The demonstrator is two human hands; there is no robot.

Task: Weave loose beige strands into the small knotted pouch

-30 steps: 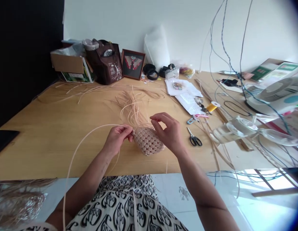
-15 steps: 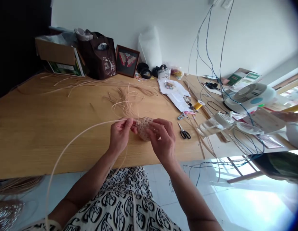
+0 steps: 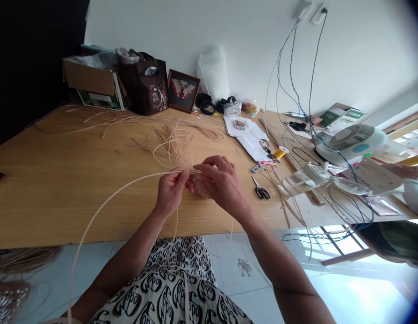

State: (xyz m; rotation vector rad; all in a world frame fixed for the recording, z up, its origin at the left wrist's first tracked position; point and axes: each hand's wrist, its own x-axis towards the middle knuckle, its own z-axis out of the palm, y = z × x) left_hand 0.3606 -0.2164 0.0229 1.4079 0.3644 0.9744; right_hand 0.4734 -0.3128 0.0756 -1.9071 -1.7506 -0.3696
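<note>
A small woven cane piece (image 3: pixel 201 189) is between my hands at the table's front, partly hidden by my fingers. My left hand (image 3: pixel 171 188) pinches a long pale cane strand (image 3: pixel 104 203) against the left side of the weave. From there the strand arcs left and down past my forearm. My right hand (image 3: pixel 223 182) lies over the right and upper side of the piece, thumb and fingers closed on it, with fingertips at its top edge near the strand. Loose cane ends (image 3: pixel 175 146) fan out behind the weave.
Black-handled scissors (image 3: pixel 261 191) lie right of my right hand. Behind are papers (image 3: pixel 251 146), a yellow spool (image 3: pixel 280 152), a framed picture (image 3: pixel 184 90), and a dark bag (image 3: pixel 146 92). Cables (image 3: pixel 293 76) hang on the right. Another person's hand shows at the right edge.
My right hand has moved up and left over the woven piece, from its right side to its top edge. My left hand keeps its pinch. The view has shifted slightly.
</note>
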